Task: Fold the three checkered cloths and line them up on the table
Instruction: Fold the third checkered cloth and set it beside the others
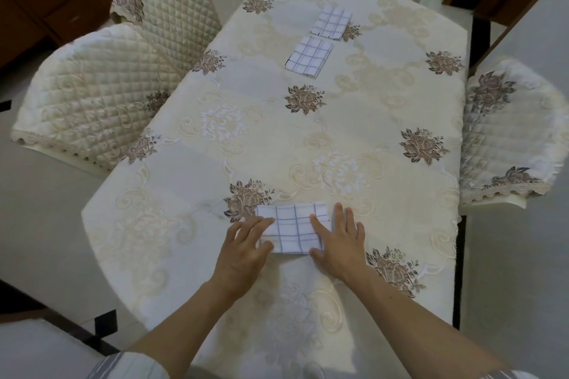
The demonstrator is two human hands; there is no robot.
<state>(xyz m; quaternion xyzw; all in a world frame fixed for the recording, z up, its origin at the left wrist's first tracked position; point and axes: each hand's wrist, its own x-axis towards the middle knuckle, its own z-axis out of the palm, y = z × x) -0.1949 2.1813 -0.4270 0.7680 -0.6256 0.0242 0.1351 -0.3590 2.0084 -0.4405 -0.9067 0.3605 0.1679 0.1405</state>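
Fingers (pixel 259 222) press the near cloth (pixel 292 231), long axis running left-right.

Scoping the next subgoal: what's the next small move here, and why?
Probably grip the near folded white cloth with blue checks and carry it forward. It looks fully folded, with the left hand and right hand flat on its ends, while two other folded checked cloths lie in line far up the cream floral tablecloth.
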